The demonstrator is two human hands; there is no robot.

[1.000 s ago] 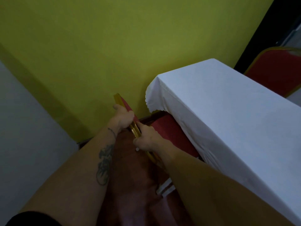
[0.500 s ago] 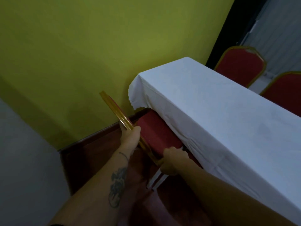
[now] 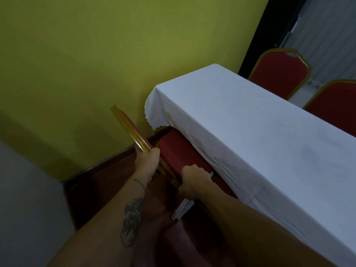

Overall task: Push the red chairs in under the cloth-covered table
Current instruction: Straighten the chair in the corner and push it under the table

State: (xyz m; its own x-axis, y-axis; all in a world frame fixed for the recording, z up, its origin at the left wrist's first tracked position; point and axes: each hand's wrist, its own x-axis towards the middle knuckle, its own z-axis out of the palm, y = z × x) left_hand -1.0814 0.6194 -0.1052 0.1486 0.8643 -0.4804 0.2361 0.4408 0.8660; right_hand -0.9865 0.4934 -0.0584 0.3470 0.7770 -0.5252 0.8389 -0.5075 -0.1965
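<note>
A red chair (image 3: 177, 151) with a gold frame stands at the near end of the table (image 3: 250, 120), which is draped in a white cloth. Its red seat reaches partly under the hanging cloth. My left hand (image 3: 147, 160) grips the gold top edge of the backrest. My right hand (image 3: 194, 180) holds the chair lower down, at the side of the seat by the frame. Two more red chairs, one (image 3: 279, 72) farther and one (image 3: 335, 101) nearer, stand on the table's far side at the upper right.
A yellow-green wall (image 3: 115, 54) with a dark wooden skirting runs close behind the chair. A grey wall (image 3: 25, 199) is at the left. The floor below is dark red. A dark doorway edge (image 3: 256, 41) rises behind the table.
My right hand has slid from the backrest's top edge down to the side of the seat. The view has swung right, bringing two far chairs into sight.
</note>
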